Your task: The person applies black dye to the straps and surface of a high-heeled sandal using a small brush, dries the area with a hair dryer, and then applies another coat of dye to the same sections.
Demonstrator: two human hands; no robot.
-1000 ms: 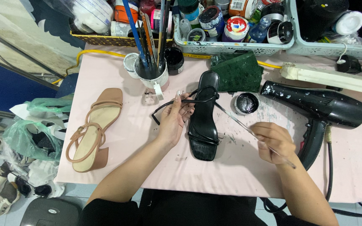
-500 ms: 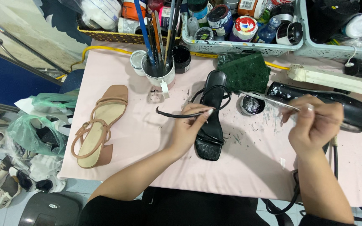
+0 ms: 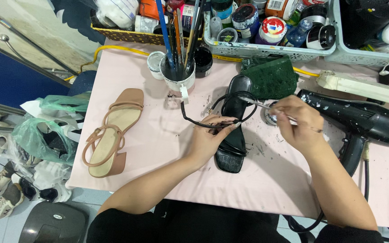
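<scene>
A black strappy sandal (image 3: 233, 143) lies on the pink table (image 3: 154, 148) in front of me. My left hand (image 3: 209, 137) pinches its thin black ankle strap (image 3: 195, 120), pulled out to the left. My right hand (image 3: 297, 122) holds a thin brush (image 3: 261, 105) whose tip touches the strap loop near the sandal's heel. Behind the brush sits a small open tin (image 3: 269, 116), partly hidden by my right hand.
A tan sandal (image 3: 111, 132) lies at the left. A black hair dryer (image 3: 361, 121) rests at the right. A cup of brushes (image 3: 178, 74), a green cloth (image 3: 271, 78) and baskets of paint jars (image 3: 266, 27) stand at the back. Bags and shoes sit on the floor at left.
My right hand has come back from the tin at the right toward the sandal, bringing the brush tip to the strap. My left hand keeps holding the strap out.
</scene>
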